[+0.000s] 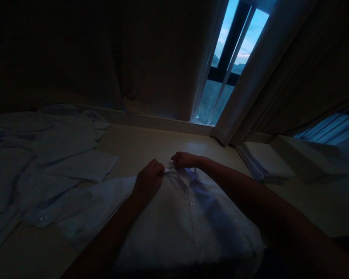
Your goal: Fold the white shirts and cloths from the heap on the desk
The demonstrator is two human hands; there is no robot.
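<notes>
A white buttoned shirt lies front up on the pale surface, its collar end pointing away from me. My left hand is closed on the shirt's edge, left of the collar. At the collar, my right hand bends over the fabric with its fingers partly stretched; whether it pinches the cloth is too dark to tell. One sleeve spreads out to the left.
Several white garments lie loosely spread at the left. A folded white stack sits at the right, beside a pale box-like block. Dark curtains and a window stand behind.
</notes>
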